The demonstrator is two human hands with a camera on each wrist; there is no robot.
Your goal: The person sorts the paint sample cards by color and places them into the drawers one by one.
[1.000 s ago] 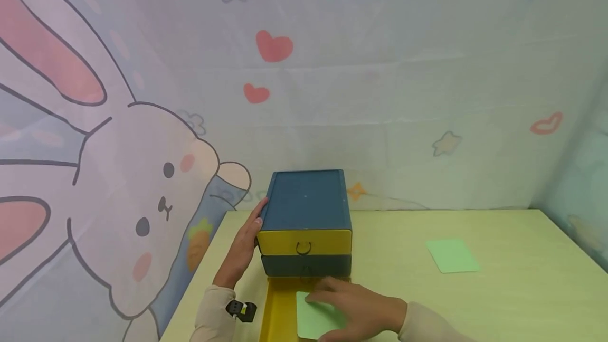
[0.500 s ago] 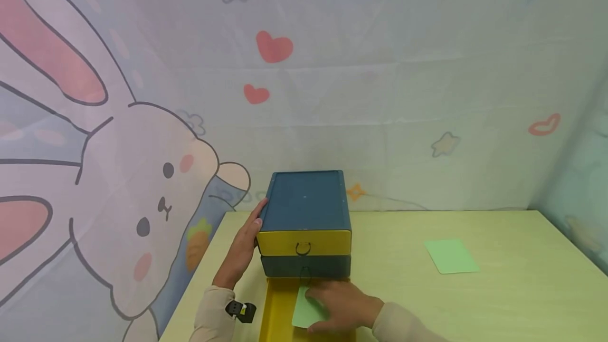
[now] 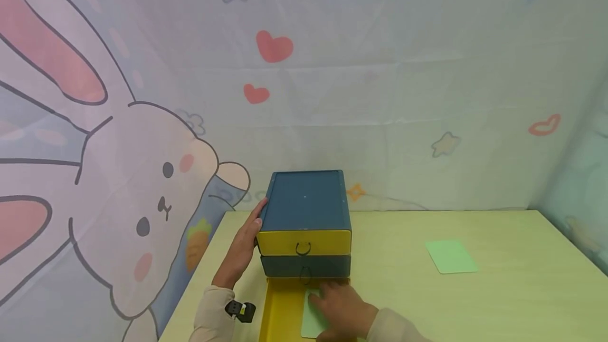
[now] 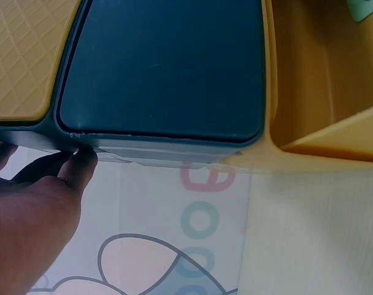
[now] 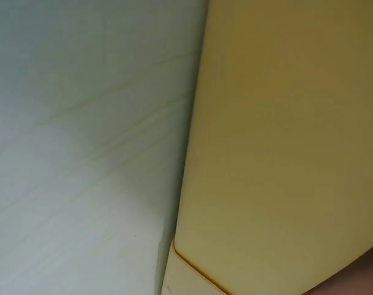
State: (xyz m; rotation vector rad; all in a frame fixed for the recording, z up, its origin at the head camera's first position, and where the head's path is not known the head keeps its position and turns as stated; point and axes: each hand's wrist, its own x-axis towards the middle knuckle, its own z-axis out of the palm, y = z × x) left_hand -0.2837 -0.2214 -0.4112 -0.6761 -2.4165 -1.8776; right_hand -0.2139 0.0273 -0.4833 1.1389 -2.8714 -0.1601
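Observation:
A drawer unit (image 3: 305,199) with a dark blue top stands on the table. Its top drawer front (image 3: 280,243) is yellow, the middle drawer (image 3: 285,266) dark blue; both are closed. The yellow bottom drawer (image 3: 279,307) is pulled out towards me. Against the unit's left side rests my left hand (image 3: 241,247), its fingertips (image 4: 82,161) touching the wall in the left wrist view. Inside the bottom drawer, my right hand (image 3: 345,307) holds a thin green square sheet (image 3: 311,321) between thumb and fingers, covering its right part. The right wrist view shows mostly the drawer's outer side (image 5: 278,135).
A second green sheet (image 3: 451,256) lies flat on the pale table (image 3: 513,289), right of the unit. Behind the table hangs a cloth backdrop (image 3: 380,94) with a rabbit and hearts. A black device (image 3: 241,310) is worn on my left wrist.
My right hand has moved left and deeper into the bottom drawer, carrying the green sheet, which tilted and then straightened. The left hand and the drawer unit have stayed in place.

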